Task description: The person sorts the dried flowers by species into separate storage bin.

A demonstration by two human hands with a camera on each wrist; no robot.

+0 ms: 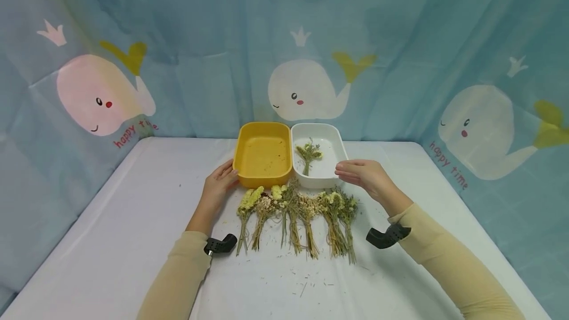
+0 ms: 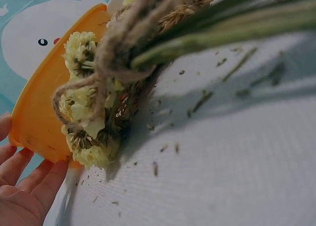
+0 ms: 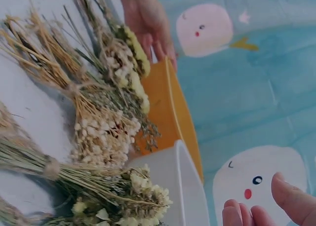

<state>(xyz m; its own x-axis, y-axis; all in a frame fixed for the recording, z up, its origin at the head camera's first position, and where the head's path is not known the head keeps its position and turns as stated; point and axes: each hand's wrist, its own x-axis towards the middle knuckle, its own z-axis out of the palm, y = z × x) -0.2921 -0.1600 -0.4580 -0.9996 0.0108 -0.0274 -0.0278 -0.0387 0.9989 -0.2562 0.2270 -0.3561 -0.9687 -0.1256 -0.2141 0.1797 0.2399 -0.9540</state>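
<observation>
My left hand (image 1: pixel 216 186) touches the near left side of a yellow plastic tub (image 1: pixel 262 149), fingers fairly straight along its wall in the left wrist view. Beside the near right corner of a white tub (image 1: pixel 328 157) is my right hand (image 1: pixel 369 177), its fingers extended and holding nothing. Inside the white tub lies a small tied bunch of dried flowers (image 1: pixel 307 154). Just in front of both tubs, several dried flower bunches lie in a row, from a yellow-headed bunch (image 1: pixel 247 204) at the left to a greenish bunch (image 1: pixel 348 211) at the right.
The tubs stand side by side near the back of a white-covered table (image 1: pixel 284 290). Behind them hangs a blue curtain (image 1: pixel 213 88) printed with whales. Stem crumbs are scattered on the cloth. A black wrist device (image 1: pixel 221 244) sits on my left wrist, another (image 1: pixel 387 235) on my right.
</observation>
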